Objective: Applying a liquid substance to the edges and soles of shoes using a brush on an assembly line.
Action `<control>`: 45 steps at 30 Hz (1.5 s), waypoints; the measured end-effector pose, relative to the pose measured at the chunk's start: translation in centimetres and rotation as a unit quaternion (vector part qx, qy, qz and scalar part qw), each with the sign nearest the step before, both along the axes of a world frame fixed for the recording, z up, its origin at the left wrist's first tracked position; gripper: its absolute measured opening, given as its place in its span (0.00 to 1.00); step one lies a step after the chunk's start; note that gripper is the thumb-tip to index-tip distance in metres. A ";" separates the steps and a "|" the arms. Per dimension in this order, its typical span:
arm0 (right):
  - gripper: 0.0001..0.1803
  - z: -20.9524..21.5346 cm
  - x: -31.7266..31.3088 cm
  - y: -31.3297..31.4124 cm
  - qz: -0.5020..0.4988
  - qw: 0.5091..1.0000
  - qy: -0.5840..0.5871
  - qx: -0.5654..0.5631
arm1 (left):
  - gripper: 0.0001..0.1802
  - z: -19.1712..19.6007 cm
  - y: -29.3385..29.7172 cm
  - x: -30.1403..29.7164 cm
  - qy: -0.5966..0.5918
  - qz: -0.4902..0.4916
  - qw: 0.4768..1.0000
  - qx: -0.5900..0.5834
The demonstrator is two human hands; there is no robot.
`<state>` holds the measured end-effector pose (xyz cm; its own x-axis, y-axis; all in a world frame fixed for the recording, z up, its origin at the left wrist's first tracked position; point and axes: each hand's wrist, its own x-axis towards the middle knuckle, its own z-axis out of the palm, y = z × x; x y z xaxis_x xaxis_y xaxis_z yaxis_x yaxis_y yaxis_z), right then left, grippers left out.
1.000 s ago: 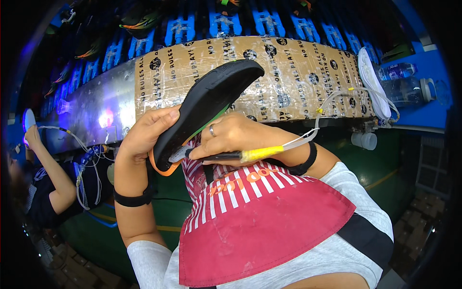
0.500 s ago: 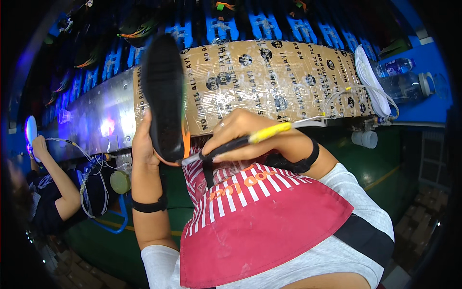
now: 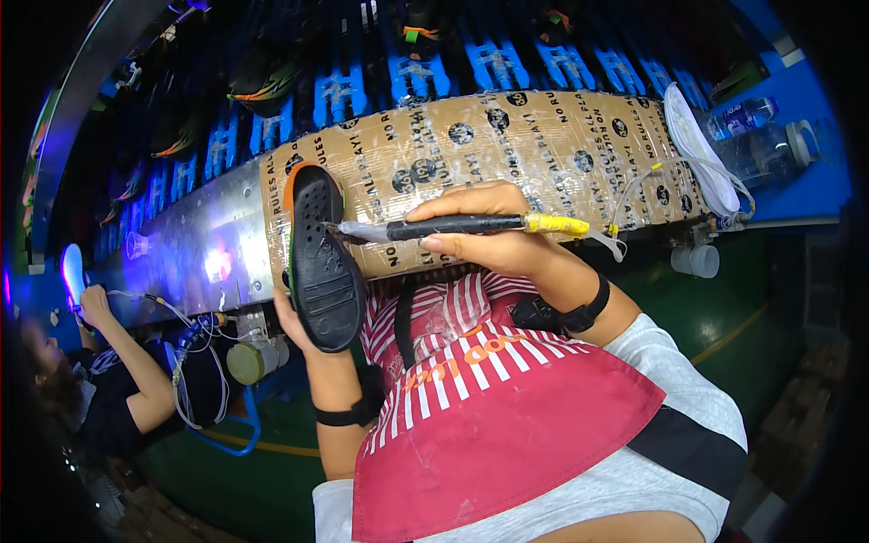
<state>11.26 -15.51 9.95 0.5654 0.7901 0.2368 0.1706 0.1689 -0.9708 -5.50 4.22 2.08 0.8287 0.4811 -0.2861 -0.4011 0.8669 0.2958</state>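
Brown cardboard (image 3: 534,172), one printed sheet, covers a stretch of the workbench, with bare metal benchtop (image 3: 199,213) to its left and a row of blue racks (image 3: 496,68) along its far edge. Over the cardboard's left end and out past its near edge is one black sole (image 3: 328,288), tilted up, its orange end farthest from the body. Reaching up from below the cardboard, the left hand (image 3: 291,321) grips that sole from behind, most of its fingers hidden; the forearm rises nearly straight. Above the cardboard's near edge, the right hand (image 3: 484,222), forearm slanting inward, pinches one black-handled brush (image 3: 453,226) held almost level, the tip at the sole; whether it touches is unclear. Each forearm wears one black band. At the cardboard's right end lies one white sole-shaped piece (image 3: 699,158), with two plastic bottles (image 3: 759,152) beyond; well left of the cardboard, one co-worker's hand (image 3: 94,306) holds another pale piece (image 3: 72,270).
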 end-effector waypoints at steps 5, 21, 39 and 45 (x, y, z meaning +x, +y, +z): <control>0.14 -0.4 0.0 0.2 -0.057 0.998 0.013 -0.026 | 0.40 -0.3 -2.5 0.4 -0.035 -0.062 0.997 -0.005; 0.11 1.4 -2.4 5.1 -0.122 0.990 -0.011 0.066 | 0.38 0.6 -5.9 1.3 0.050 -0.037 0.995 0.077; 0.10 -1.0 -3.2 7.5 -0.252 0.945 -0.171 0.121 | 0.41 -0.3 -6.3 1.7 -0.012 -0.077 0.980 0.182; 0.09 -1.2 -3.9 8.1 -0.181 0.925 -0.323 0.088 | 0.41 0.0 -6.0 1.3 -0.033 -0.054 0.978 0.200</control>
